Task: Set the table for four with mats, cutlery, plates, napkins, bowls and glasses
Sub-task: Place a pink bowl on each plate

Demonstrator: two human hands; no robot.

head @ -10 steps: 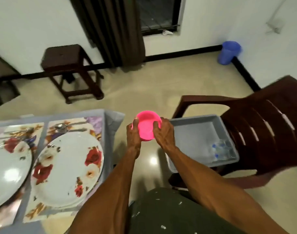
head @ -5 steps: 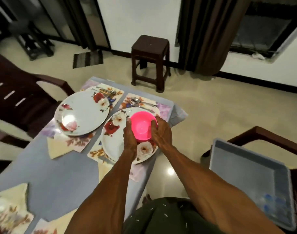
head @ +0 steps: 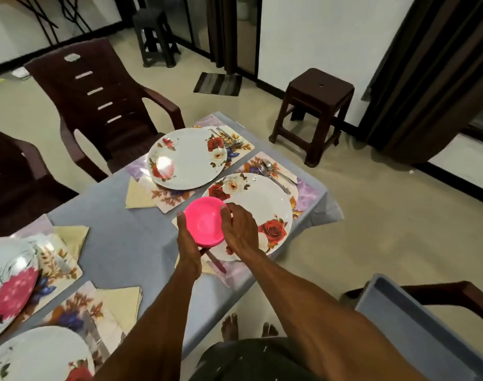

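Bowl (head: 206,221) upright, mouth up, gripped btwn both hands (head: 215,232).

Both hands, left hand (head: 189,244) and right hand (head: 241,232), grip pink bowl (head: 206,221) above plate (head: 265,204) edge on table (head: 119,240).

i see a bright pink bowl (head: 206,221), round and shallow, mouth up and tilted a little toward me, gripped on both sides by my left hand (head: 189,243) and right hand (head: 241,232) over the near-left rim of a floral plate (head: 262,204). that plate lies flat on a flowered mat (head: 299,185) with a fork and spoon (head: 273,174) beside it at the far end. a second floral plate (head: 185,158) lies just beyond on its own mat, a cream napkin (head: 138,192) tucked at its left. two more plates (head: 12,284) sit at the near left, with folded napkins beside them.
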